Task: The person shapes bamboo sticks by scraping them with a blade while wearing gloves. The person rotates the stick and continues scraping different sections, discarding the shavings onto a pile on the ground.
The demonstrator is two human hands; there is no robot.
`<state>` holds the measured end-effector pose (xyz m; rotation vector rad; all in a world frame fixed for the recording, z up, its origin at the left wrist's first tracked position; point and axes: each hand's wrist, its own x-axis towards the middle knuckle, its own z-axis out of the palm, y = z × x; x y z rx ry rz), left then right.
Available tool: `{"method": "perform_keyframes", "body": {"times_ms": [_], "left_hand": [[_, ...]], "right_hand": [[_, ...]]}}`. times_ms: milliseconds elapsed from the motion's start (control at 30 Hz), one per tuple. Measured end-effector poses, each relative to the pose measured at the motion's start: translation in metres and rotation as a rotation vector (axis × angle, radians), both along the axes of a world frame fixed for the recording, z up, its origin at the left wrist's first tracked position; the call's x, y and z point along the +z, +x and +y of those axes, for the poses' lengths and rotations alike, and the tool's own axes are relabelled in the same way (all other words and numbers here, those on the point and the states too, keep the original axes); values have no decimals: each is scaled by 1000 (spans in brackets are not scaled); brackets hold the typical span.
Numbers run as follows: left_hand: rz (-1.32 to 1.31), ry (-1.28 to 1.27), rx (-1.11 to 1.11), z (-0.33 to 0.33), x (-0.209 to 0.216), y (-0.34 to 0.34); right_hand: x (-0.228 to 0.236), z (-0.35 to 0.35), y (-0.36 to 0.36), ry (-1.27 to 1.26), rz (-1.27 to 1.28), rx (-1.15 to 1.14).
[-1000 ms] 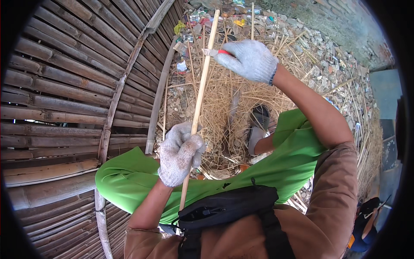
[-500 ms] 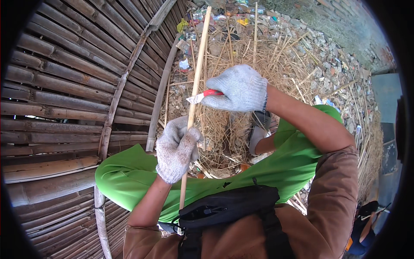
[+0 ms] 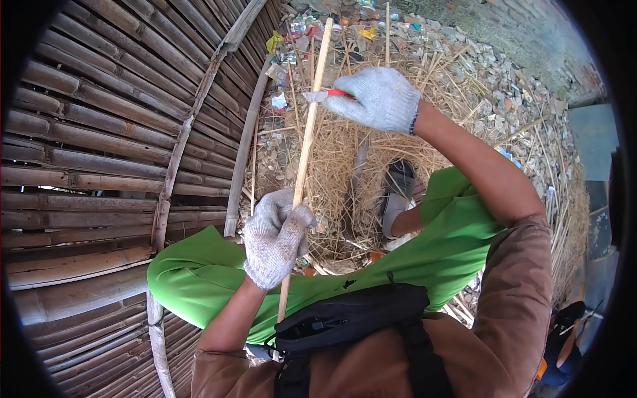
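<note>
A long, pale bamboo strip rises from beside my black waist bag, tilting slightly right at its far end. My left hand, in a soiled whitish knit glove, is wrapped around its lower part. Farther up, my right hand, in a cleaner grey-white glove, grips a knife by its red handle. The knife's short blade lies across the strip's upper part, pointing left. Whether the edge bites into the strip cannot be made out.
A bamboo slat wall stands close on my left, with a wooden pole along its foot. Straw and shavings cover the ground between my green-clad legs. Rubble and litter lie beyond, up to a rough wall.
My right hand has slid the knife farther up the strip, away from me. My left hand keeps its grip and has shifted slightly toward me, the strip's far end moving a little right.
</note>
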<state>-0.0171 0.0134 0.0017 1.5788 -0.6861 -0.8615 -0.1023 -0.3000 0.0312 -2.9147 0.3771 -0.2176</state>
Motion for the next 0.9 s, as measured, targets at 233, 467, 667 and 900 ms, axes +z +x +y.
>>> {"method": "perform_keyframes", "body": {"times_ms": [233, 467, 667, 900], "left_hand": [[23, 13, 36, 0, 0, 3], [92, -7, 16, 2, 0, 5], [66, 8, 16, 3, 2, 4], [39, 9, 14, 3, 1, 3]], "right_hand": [[-20, 57, -8, 91, -43, 239], [-10, -4, 0, -24, -156, 24], [-18, 47, -5, 42, -70, 166], [-10, 4, -2, 62, 20, 54]]}}
